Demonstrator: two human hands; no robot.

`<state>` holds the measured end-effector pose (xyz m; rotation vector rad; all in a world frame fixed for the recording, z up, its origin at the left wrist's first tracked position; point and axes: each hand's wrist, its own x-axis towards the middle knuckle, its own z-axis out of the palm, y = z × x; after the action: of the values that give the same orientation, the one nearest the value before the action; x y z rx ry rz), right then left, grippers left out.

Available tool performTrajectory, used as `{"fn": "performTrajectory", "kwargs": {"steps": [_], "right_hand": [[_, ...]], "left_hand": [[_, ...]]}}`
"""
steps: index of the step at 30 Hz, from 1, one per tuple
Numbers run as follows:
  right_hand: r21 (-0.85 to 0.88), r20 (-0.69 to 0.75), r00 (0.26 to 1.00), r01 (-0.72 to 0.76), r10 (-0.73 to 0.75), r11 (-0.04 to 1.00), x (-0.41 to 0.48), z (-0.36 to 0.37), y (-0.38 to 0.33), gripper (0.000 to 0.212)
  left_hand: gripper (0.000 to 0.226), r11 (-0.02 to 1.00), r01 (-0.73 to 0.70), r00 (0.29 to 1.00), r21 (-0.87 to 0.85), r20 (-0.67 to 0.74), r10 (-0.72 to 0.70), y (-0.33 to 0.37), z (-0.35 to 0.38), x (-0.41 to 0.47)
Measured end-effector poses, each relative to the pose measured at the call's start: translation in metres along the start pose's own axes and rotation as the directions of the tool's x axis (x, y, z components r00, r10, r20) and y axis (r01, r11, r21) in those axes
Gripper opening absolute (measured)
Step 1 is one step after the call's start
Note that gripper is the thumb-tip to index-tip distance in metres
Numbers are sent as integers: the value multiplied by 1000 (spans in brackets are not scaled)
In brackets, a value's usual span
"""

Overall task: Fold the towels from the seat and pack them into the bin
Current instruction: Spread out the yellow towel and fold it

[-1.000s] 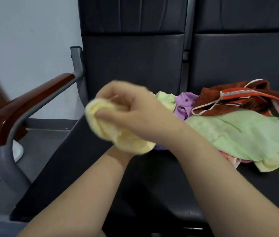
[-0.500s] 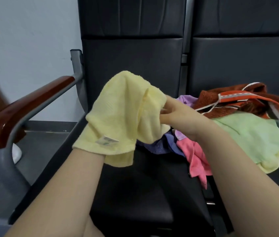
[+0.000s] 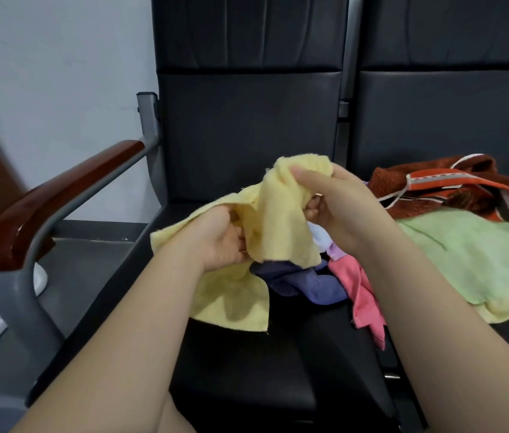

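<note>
Both hands grasp the yellow towel [image 3: 278, 220], which is held bunched above the front of the black seat [image 3: 247, 370]. Its lower part hangs toward the cushion, and contact cannot be confirmed. The left hand [image 3: 219, 242] has its fingers curled into the cloth near the middle. The right hand [image 3: 337, 207] pinches an upper fold between thumb and fingers. The towel is crumpled, with no corner clearly separated. The other towels lie heaped to the right: a green towel [image 3: 465, 254], a pink towel [image 3: 362, 295], a purple-blue towel [image 3: 303, 282] and a rust-red patterned towel [image 3: 453, 189] at the back. No bin is in view. Judgement: the step in hand is opening the yellow towel for its first fold. Each hand should work along an edge to a corner, then draw the cloth taut and flat. The towel should be kept off the heap so no neighbouring piece is dragged along. The cloth will likely sag, so laying it on the cushion would give straighter edges.
</note>
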<state>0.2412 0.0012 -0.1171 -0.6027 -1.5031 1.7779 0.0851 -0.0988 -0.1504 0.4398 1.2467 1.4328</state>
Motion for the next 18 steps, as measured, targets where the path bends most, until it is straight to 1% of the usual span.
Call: {"fn": "performTrajectory", "kwargs": {"steps": [1,2,4,6,7,8,11,13,16,18], "right_hand": [[66,-76,997,-3,8,998,0,0,-3,15],[127,-149,988,-13,32,992,1,0,-6,23],[229,-242,968,-16,73,973,0,1,-10,34],[272,-260,964,20,54,962,-1,1,-13,32],[269,-256,966,45,26,962,-2,1,-13,29],[263,-250,968,73,-5,962,-3,1,-14,26],[270,-232,970,137,-74,953,-6,3,-20,27],[226,-226,969,152,-100,962,-8,4,-24,29],[63,-249,952,197,-176,978,-14,2,-26,30],[-61,-313,917,240,-247,969,-19,-2,-29,31]], "left_hand": [[33,1000,15,999,10,43,-16,2,1,0],[33,998,0,997,60,83,-5,2,4,-1],[36,994,-38,979,104,203,16,1,6,-6],[44,985,-88,943,149,332,33,0,7,-15],[46,982,-98,926,159,376,32,1,7,-18],[47,981,-102,920,164,390,31,2,7,-19],[46,981,-113,922,155,384,45,2,11,-23],[42,978,-150,937,144,336,94,1,14,-24],[37,958,-199,952,205,274,139,3,16,-28],[25,967,-199,966,157,196,168,6,12,-27]]}}
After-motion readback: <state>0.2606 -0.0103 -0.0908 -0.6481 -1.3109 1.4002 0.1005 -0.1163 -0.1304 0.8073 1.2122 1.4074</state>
